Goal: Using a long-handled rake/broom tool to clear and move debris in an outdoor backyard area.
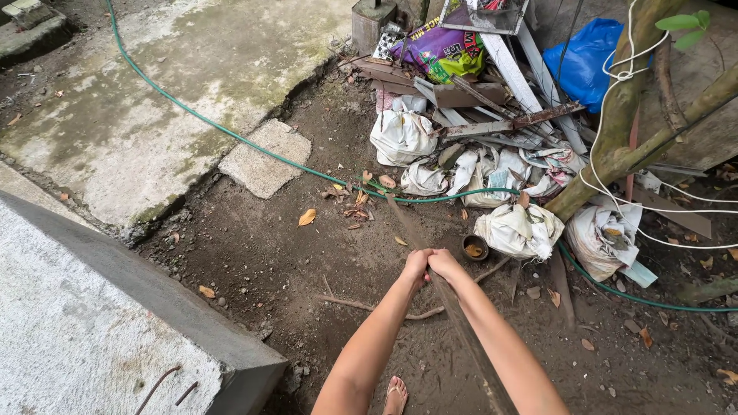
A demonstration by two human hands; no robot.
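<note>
Both hands are closed around one long, dark, weathered wooden handle point(461, 323); the left hand point(416, 266) and the right hand point(446, 265) sit side by side, touching, at about the middle of the handle's visible length; the fingers of each are clenched on the wood, so nothing is released. The handle runs from the lower edge of the view, between the two forearms, up and to the left toward the thin green garden hose point(254, 146) that lies across the bare brown soil point(261, 253). Its far end reaches the scattered dry orange leaves point(357, 201) just before the hose; I cannot tell what kind of head the tool has there, because it merges with the soil and the leaves.

As I judge it, the step in hand is a working stroke over the ground with this tool, the head placed far out and the arms stretched; the next move seems to call for a firm pull toward the body, with care that the head does not catch the hose, which lies very near.

Beyond the hose are crumpled white woven sacks point(401, 134) and a heap of grey scrap boards point(492, 115); a small dark round bowl point(475, 247) stands just right of the hands; a grey concrete block wall point(92, 323) is at the lower left; one bare foot in a sandal point(396, 396) shows at the bottom.
</note>
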